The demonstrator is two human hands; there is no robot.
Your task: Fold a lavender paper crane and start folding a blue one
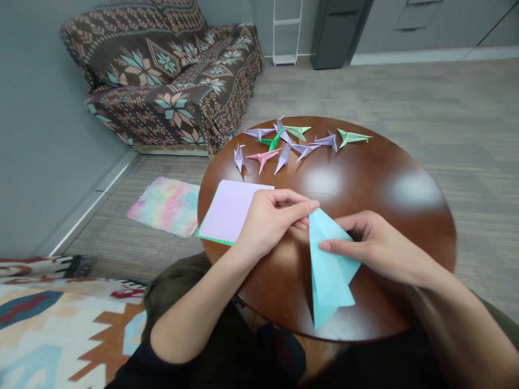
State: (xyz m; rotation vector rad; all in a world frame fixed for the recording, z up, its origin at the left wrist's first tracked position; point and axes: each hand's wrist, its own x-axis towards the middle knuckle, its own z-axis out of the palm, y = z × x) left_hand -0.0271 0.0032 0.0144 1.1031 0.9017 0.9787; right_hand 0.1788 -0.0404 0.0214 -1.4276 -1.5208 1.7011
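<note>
A light blue sheet of origami paper (330, 275), partly folded into a pointed shape, is held between both hands above the near part of the table. My left hand (279, 213) pinches its top corner between thumb and fingers. On the right edge, my right hand (365, 243) grips the paper with the thumb on the front face and the fingers behind, partly hidden. Beside my left forearm lies a stack of square paper (227, 210), lilac on top with a green edge showing below.
Several folded paper cranes (284, 156) in lilac, green and pink lie toward the back of the round brown table (377, 183). Beyond it stands a sofa with a patterned cover (174, 97). A pastel fluffy mat (166, 205) is on the floor at left.
</note>
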